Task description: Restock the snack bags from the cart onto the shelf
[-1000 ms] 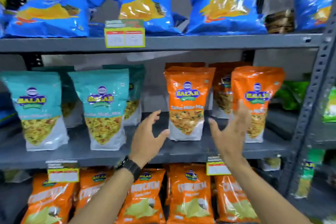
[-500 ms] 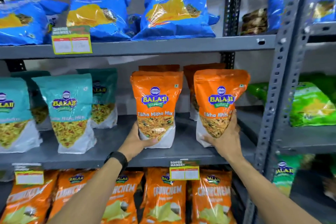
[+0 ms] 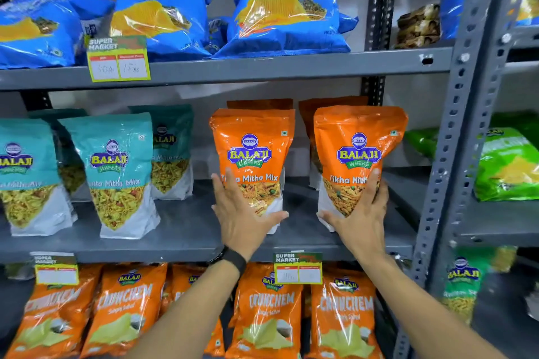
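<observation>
Two orange Balaji Tikha Mitha Mix snack bags stand upright on the grey middle shelf (image 3: 186,230). My left hand (image 3: 242,221), with a black band at the wrist, lies flat against the lower front of the left orange bag (image 3: 250,140), fingers spread and thumb along its base. My right hand (image 3: 361,216) cups the lower part of the right orange bag (image 3: 358,137), fingers around its right edge and thumb at the bottom left. More orange bags stand behind both. The cart is out of view.
Teal Balaji bags (image 3: 116,172) stand to the left on the same shelf. Blue Crunchem bags (image 3: 285,6) fill the shelf above, orange Crunchem bags (image 3: 268,315) the one below. A perforated grey upright (image 3: 449,154) borders the right side, with green bags (image 3: 507,166) beyond it.
Both hands went from empty in front of the shelf to the bases of the two orange bags. My left hand has since flattened against its bag's front. The view has moved closer.
</observation>
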Demonstrator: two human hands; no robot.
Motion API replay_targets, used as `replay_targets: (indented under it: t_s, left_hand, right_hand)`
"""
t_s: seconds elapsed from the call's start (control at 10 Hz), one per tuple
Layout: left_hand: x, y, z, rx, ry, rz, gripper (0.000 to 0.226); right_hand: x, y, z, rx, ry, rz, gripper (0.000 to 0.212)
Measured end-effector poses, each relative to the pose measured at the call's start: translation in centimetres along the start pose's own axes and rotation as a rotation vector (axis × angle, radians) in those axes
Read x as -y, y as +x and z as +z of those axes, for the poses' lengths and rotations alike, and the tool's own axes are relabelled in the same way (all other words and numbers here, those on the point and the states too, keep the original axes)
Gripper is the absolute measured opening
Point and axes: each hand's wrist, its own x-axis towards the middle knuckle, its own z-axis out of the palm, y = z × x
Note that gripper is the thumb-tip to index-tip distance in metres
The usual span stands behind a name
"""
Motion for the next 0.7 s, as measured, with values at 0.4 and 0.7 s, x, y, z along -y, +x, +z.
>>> replay_targets:
  t_s: [0.4, 0.7]
  left_hand:
    - [2.3, 0.0, 1.5, 0.034, 0.100, 0.063, 0.143]
    - [2.4, -0.1, -0.4, 0.081, 0.133, 0.078, 0.133]
  right_hand:
    - [-0.2, -0.5, 0.1, -0.039, -0.055, 0.021, 0.143]
    - [1.6, -1.4, -1.0, -0.043, -0.138, 0.040, 0.136]
